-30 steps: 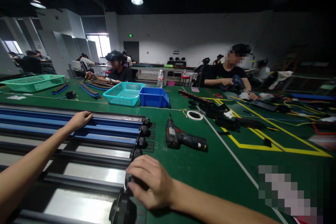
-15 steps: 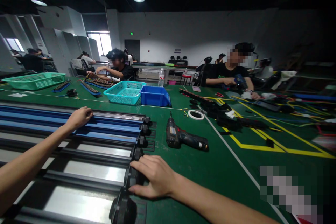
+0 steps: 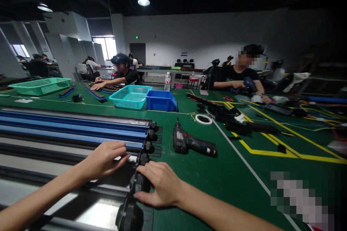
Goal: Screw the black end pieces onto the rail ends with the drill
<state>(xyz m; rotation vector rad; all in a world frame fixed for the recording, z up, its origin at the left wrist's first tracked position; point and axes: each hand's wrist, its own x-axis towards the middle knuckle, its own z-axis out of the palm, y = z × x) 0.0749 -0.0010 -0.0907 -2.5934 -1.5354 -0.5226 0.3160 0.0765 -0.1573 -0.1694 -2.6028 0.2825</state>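
Note:
Long blue and silver rails [image 3: 108,135] lie side by side at the left, their right ends set in a row of black end fittings [image 3: 131,216]. My right hand [image 3: 159,184] is closed around one of these black fittings, thumb at its near side and fingers over its top. Over the rails, a little left of the fittings, hovers my left hand [image 3: 108,158], fingers bent and apart with nothing seen between them. A black cordless screwdriver [image 3: 192,142] lies on the green table beyond my right hand.
Turquoise baskets [image 3: 130,97], a blue bin [image 3: 162,101] and a bottle [image 3: 167,81] stand farther back. Right of the screwdriver lie a white tape ring [image 3: 203,119], black parts and cables. Two people work across the table [image 3: 225,187].
My left hand has moved right and nearer, from the far blue rails towards the black fittings. My right hand has stayed on its fitting.

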